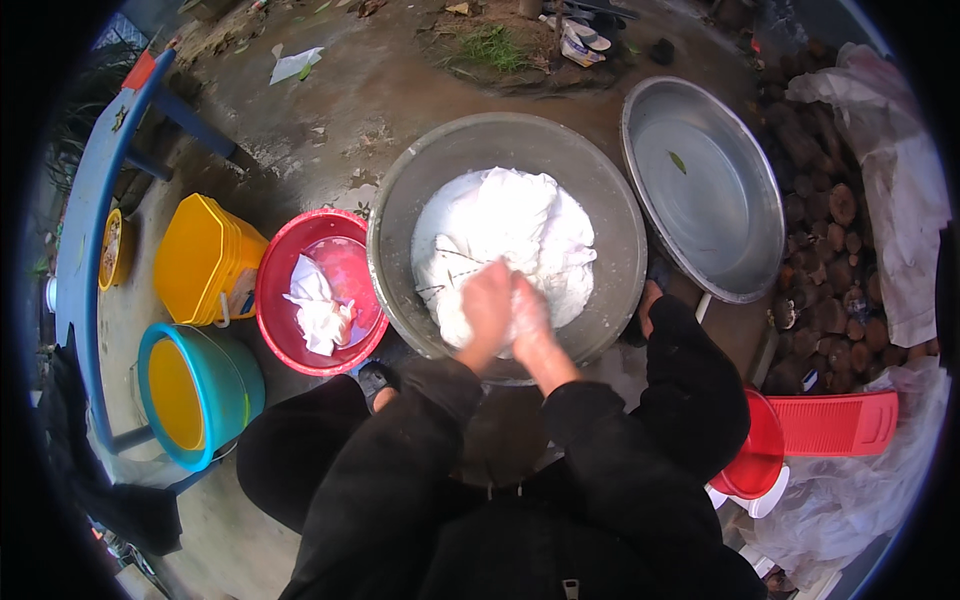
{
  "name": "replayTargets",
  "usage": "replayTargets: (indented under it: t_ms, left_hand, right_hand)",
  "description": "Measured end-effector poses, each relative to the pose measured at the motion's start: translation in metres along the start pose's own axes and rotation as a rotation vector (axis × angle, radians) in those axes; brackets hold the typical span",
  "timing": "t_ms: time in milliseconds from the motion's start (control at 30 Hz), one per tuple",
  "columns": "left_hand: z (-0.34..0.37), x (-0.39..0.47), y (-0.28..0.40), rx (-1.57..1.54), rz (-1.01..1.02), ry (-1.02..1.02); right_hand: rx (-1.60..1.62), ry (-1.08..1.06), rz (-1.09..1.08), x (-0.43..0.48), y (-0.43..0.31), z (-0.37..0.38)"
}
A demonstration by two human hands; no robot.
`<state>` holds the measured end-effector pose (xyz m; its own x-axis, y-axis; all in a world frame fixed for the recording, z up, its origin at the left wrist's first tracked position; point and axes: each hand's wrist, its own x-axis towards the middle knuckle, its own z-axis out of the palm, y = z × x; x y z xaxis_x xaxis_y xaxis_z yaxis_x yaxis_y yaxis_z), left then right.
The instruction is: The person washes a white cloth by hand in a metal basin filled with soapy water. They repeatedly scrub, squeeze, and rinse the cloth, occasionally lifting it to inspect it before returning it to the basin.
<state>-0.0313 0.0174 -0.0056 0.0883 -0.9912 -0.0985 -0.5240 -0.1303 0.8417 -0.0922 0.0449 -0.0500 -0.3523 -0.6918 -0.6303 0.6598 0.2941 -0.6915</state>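
A large grey round tub stands between my feet, holding white wet cloth in whitish, sudsy water. Over the near part of the cloth, my left hand and my right hand are close together, both blurred. White fabric seems to lie between and under them, but whether either hand grips it cannot be told. Dark thin lines run across the cloth beside my left hand. To the left, a red plastic basin holds a crumpled white cloth in a little water.
A metal basin leans at the right, by stacked logs. A red washboard and red bucket lie at lower right. Yellow containers, a turquoise bucket and a blue bench stand left.
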Motion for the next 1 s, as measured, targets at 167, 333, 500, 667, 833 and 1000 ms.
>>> replayTargets:
  t_ms: [167,333,500,667,833,1000]
  left_hand:
    - [0.018,-0.018,0.0,0.235,0.22,-0.182]
    - [-0.041,0.078,-0.029,-0.584,-0.416,-0.36]
    - [-0.079,0.072,0.002,-1.011,-0.45,-0.604]
    - [-0.08,0.08,-0.021,-0.996,-0.204,-0.55]
    - [-0.002,-0.028,0.034,0.066,0.436,-0.186]
    - [-0.012,0.014,0.031,-0.061,0.025,-0.128]
  right_hand:
    - [0.403,-0.189,0.13,-0.002,-0.022,-0.025]
    - [0.085,-0.296,0.102,-0.033,-0.072,-0.004]
    - [-0.302,-0.356,-0.09,-0.022,-0.089,-0.031]
    - [0.108,-0.288,-0.121,-0.043,-0.106,-0.007]
    - [0.509,-0.679,-0.026,-0.007,-0.072,-0.016]
    - [-0.071,0.029,0.009,-0.048,-0.037,0.038]
